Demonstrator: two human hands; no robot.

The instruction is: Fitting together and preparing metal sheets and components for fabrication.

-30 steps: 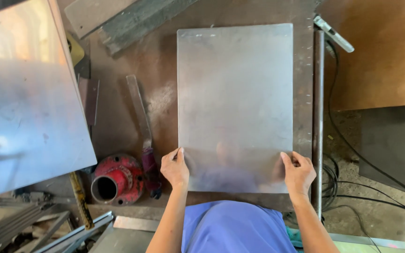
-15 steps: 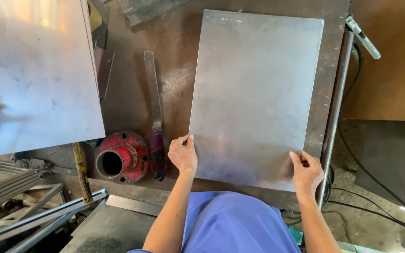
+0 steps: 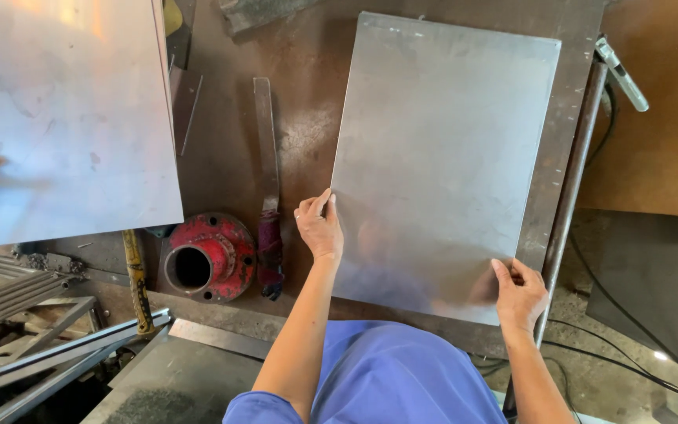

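On bench top: steel sheet [image 3: 441, 165] lies flat, rt edge near bench rim. Risk: thin edges could cut fingers; sheet may slide off rt side if pushed. Left hand [image 3: 319, 228] grips left edge, fingers curled. Right hand [image 3: 521, 292] pinches near rt corner. Red flange [image 3: 207, 257] just left.

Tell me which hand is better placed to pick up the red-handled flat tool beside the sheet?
Left. The left hand grips the metal sheet's left edge, right beside the tool; the right hand is across the sheet.
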